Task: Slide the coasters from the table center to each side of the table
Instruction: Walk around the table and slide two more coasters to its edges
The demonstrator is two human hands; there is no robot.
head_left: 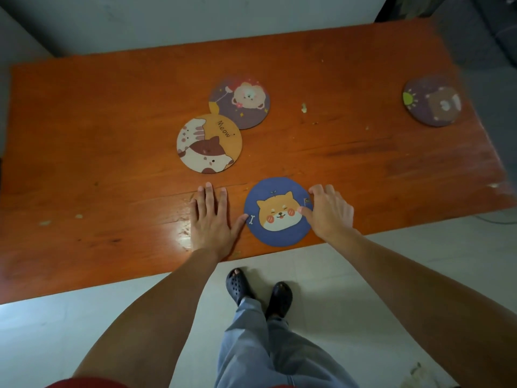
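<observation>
Around the orange-brown wooden desk [112,130]

We see the desk top worn, with pale chips [303,107] in its finish and a bright glare spot near its close edge. Below it lies a pale tiled floor [349,275], where we see two black perforated clogs [239,285] side by side under grey-blue trouser legs [268,348]. Beyond the desk's far edge stands a grey wall [195,18].

The coaster under the right grip [330,212] was blue [278,212] with an orange dog face; beyond the left grip [212,219] lay an orange cat coaster [209,143] and a purple one [239,102], all on the reddish-brown surface [112,121]
</observation>
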